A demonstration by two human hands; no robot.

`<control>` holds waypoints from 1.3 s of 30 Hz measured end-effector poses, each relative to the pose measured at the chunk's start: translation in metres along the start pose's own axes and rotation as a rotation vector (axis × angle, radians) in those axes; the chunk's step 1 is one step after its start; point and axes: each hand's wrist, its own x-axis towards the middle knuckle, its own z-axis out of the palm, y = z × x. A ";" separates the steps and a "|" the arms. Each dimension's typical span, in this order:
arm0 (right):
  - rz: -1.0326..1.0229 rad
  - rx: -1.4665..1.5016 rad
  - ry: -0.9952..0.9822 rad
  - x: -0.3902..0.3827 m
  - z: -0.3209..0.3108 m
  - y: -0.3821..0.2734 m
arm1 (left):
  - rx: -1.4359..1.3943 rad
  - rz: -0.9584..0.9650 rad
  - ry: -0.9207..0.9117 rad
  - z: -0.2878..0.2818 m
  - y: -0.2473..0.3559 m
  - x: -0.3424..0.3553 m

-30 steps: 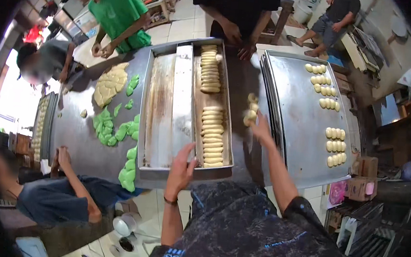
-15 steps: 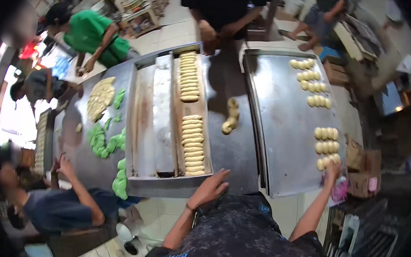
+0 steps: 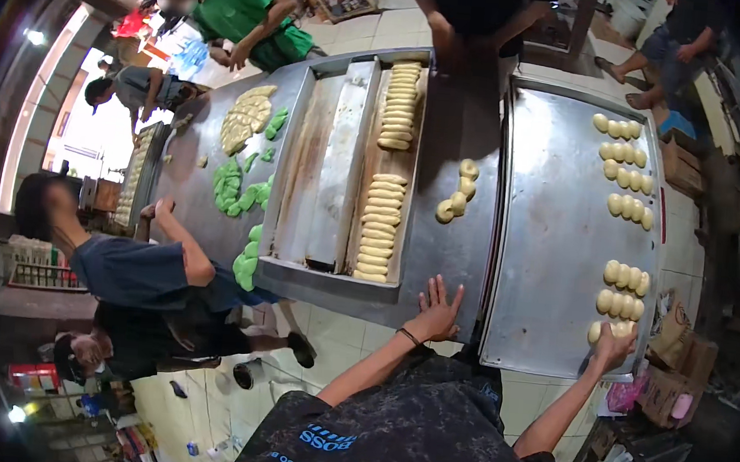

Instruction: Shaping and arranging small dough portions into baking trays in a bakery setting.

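My left hand (image 3: 437, 314) has its fingers spread over the near edge of the steel table (image 3: 441, 263), holding nothing. My right hand (image 3: 613, 346) grips a row of pale dough balls (image 3: 596, 331) at the near right of a flat baking tray (image 3: 564, 246); several similar rows lie along that tray's right side. Between the trays lies a short crooked line of dough pieces (image 3: 456, 203). Left of it, a partitioned pan (image 3: 321, 166) holds two stacks of dough fingers (image 3: 380, 232) in its right section. Cut yellow dough (image 3: 247, 117) and green dough pieces (image 3: 227, 187) lie farther left.
A co-worker in dark blue (image 3: 128, 268) stands at the left, another in green (image 3: 244, 8) at the far side beside one in black (image 3: 466, 4). More people are at left and upper right. Stacked trays (image 3: 138, 178) sit at the table's left end; cardboard boxes (image 3: 679, 386) are at lower right.
My right hand has moved from the loose dough pieces to the near row on the right tray. My left hand has left the pan for the table's edge. The view has swung.
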 end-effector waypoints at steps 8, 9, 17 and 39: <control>-0.387 0.587 -0.094 -0.012 -0.060 -0.013 | -0.244 0.336 0.050 -0.047 -0.040 -0.025; -0.556 0.614 -0.072 -0.016 -0.078 -0.022 | -0.436 0.366 0.022 -0.060 -0.048 -0.035; -0.889 0.857 0.234 -0.053 -0.258 -0.194 | -0.716 0.433 0.145 -0.126 -0.114 -0.128; -0.354 0.965 -0.177 -0.161 -0.004 -0.205 | -1.012 0.367 0.160 -0.132 -0.180 -0.156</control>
